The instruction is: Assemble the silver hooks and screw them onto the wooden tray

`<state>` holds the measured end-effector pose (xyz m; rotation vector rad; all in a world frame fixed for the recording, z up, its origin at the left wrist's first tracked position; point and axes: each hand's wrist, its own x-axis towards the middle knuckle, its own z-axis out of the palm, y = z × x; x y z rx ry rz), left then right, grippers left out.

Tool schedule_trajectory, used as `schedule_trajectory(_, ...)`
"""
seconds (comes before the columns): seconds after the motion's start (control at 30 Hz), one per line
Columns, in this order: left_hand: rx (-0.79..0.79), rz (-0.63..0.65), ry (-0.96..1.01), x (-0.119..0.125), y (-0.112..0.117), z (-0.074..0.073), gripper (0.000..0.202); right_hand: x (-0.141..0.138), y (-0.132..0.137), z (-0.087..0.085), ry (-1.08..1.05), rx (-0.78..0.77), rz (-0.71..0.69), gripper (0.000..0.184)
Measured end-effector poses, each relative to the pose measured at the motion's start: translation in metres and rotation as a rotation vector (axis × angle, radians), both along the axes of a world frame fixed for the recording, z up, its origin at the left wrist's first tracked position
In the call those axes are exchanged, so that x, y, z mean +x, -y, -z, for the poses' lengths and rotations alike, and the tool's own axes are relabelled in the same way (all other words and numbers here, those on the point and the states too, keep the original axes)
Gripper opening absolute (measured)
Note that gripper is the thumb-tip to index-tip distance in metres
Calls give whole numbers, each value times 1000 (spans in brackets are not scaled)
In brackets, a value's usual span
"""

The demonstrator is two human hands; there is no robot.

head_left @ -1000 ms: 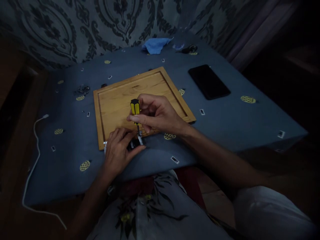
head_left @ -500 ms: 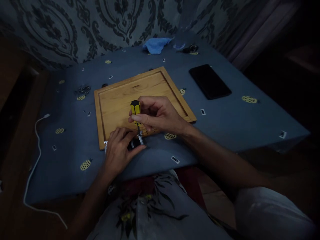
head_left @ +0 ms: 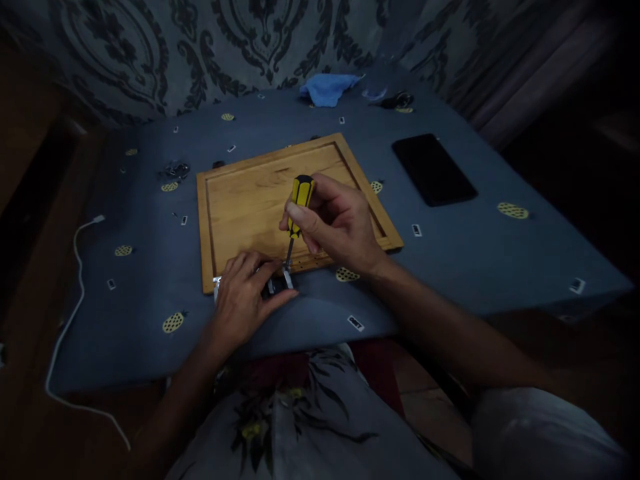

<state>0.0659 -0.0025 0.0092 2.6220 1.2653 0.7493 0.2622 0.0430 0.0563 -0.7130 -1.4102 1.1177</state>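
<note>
My right hand [head_left: 336, 221] is closed round a screwdriver with a yellow and black handle [head_left: 301, 197]; its thin shaft slants down and to the left. The tip meets a small dark and metallic part [head_left: 278, 285] at the near edge of a wooden board [head_left: 250, 197]. My left hand [head_left: 243, 299] presses down on that part, fingers curled over it, and hides most of it. The board lies on a table with a blue patterned cloth [head_left: 150, 280].
A black phone [head_left: 433, 169] lies flat to the right of the board. At the far edge sit a blue rag [head_left: 327, 88] and small dark items [head_left: 395, 101]. Small metal bits [head_left: 174, 170] lie left of the board. A white cable [head_left: 75, 267] hangs off the left side.
My right hand has lifted and tilted the screwdriver handle up and to the right; the tip stays at the small part. The view has shifted slightly. My left hand keeps its hold.
</note>
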Motion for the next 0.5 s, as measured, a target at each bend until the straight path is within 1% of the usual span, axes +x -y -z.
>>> schedule_trajectory(0.13,11,-12,-2,0,0,1,42,-1,1,0,41,23,-4,41)
schedule_trajectory(0.3,4,0,-17,-1,0,0,42,-2,1,-1,40,23,-15,41)
schedule_trajectory(0.5,28,5,-10,0,-1,1,46,-2,2,-3,18,14,-43,33)
